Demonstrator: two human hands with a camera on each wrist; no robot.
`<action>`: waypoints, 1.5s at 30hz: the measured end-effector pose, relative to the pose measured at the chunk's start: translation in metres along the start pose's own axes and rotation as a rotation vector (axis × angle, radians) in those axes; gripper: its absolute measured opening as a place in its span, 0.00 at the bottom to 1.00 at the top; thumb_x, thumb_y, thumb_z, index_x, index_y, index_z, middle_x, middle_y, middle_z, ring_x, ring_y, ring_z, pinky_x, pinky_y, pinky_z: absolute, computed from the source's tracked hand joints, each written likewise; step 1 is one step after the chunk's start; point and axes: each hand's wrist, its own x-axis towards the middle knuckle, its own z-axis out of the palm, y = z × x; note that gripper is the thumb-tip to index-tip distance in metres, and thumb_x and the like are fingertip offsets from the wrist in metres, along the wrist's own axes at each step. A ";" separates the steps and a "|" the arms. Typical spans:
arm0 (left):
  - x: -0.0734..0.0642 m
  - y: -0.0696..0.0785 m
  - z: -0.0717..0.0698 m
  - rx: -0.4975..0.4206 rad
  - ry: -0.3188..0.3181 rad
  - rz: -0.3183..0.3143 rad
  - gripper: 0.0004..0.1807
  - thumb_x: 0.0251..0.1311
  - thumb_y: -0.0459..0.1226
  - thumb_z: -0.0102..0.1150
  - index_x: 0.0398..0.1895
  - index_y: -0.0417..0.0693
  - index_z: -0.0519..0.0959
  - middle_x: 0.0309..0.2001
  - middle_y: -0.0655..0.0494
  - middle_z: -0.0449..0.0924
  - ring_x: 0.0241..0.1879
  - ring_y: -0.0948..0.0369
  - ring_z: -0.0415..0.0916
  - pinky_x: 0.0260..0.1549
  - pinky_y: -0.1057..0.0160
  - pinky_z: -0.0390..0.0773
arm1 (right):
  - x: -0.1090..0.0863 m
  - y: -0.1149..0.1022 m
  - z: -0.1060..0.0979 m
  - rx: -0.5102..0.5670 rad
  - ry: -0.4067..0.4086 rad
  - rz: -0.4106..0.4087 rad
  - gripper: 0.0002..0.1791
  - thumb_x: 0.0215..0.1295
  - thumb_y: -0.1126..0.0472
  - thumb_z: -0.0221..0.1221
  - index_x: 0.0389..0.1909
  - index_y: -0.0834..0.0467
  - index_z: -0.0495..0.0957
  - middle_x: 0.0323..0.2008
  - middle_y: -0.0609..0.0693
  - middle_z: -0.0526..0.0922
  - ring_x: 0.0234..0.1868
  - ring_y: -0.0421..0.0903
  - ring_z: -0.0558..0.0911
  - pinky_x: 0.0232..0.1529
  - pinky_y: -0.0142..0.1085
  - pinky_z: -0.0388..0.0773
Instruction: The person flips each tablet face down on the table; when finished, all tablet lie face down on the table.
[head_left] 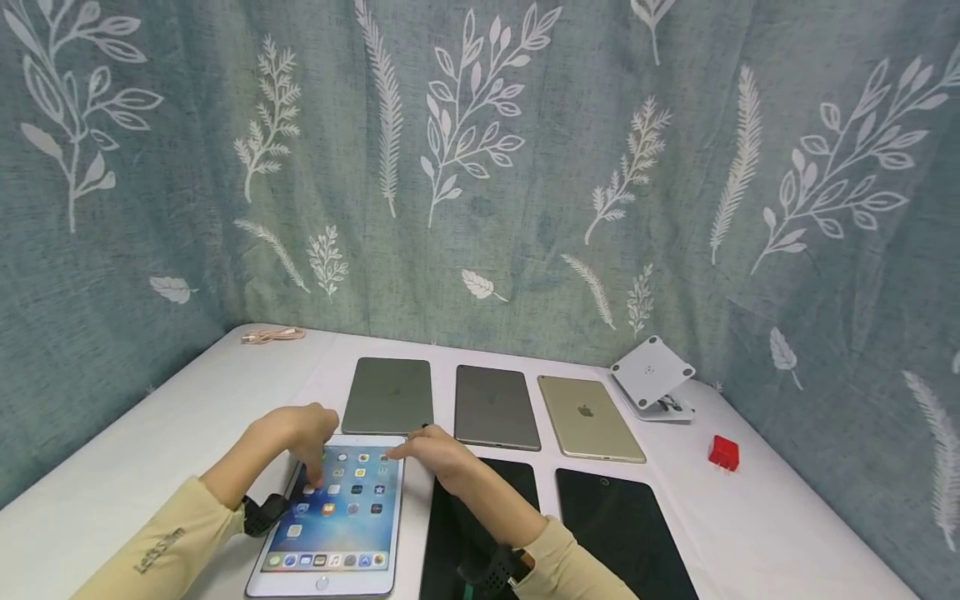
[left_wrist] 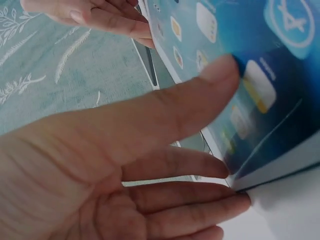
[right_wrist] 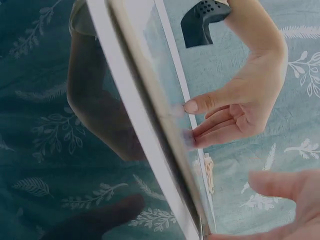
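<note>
A white-framed tablet [head_left: 323, 517] with its screen lit and full of app icons lies at the front left of the table. My left hand [head_left: 294, 437] is at its upper left edge, the thumb [left_wrist: 195, 95] extended over the screen and the fingers [left_wrist: 190, 205] fairly straight, tips right at the edge. Over the upper right corner is my right hand [head_left: 438, 456]. The right wrist view has its thumb [right_wrist: 280, 185] spread away from the index finger, which reaches the tablet's edge.
Two black-screened tablets, one partly under my right forearm, lie right of the lit one, the outer tablet [head_left: 622, 533] fully visible. Behind are a dark green tablet [head_left: 390, 396], a grey tablet [head_left: 495, 407] and a gold tablet [head_left: 588, 418]. A metal stand [head_left: 652, 375], red charger [head_left: 723, 452] and coiled cable [head_left: 273, 334] sit farther out.
</note>
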 end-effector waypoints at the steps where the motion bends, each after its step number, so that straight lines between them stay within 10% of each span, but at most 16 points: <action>1: 0.000 -0.001 0.000 0.000 -0.003 0.004 0.26 0.33 0.37 0.81 0.36 0.39 0.76 0.31 0.51 0.79 0.32 0.56 0.75 0.38 0.53 0.81 | 0.000 0.001 0.000 0.035 0.008 -0.011 0.32 0.58 0.64 0.61 0.59 0.80 0.66 0.68 0.71 0.60 0.73 0.67 0.52 0.72 0.59 0.47; 13: 0.003 -0.011 -0.011 -0.055 -0.084 0.055 0.28 0.39 0.44 0.78 0.40 0.39 0.77 0.37 0.51 0.80 0.38 0.56 0.76 0.46 0.48 0.79 | -0.007 -0.014 -0.010 0.271 -0.049 -0.080 0.29 0.61 0.72 0.53 0.62 0.79 0.60 0.59 0.68 0.71 0.47 0.47 0.75 0.63 0.48 0.70; 19: 0.004 -0.013 -0.014 -0.115 -0.110 0.116 0.29 0.42 0.46 0.77 0.42 0.37 0.77 0.37 0.52 0.79 0.37 0.57 0.74 0.43 0.52 0.78 | -0.010 -0.021 -0.015 0.302 -0.070 -0.162 0.29 0.62 0.75 0.49 0.65 0.78 0.57 0.65 0.72 0.65 0.66 0.60 0.70 0.67 0.51 0.63; 45: 0.011 -0.008 -0.009 -0.611 -0.188 0.378 0.33 0.52 0.37 0.71 0.59 0.28 0.72 0.58 0.38 0.76 0.59 0.44 0.74 0.56 0.53 0.76 | -0.019 -0.040 -0.021 0.155 -0.036 -0.377 0.24 0.68 0.68 0.52 0.63 0.71 0.67 0.61 0.67 0.73 0.63 0.59 0.73 0.67 0.50 0.66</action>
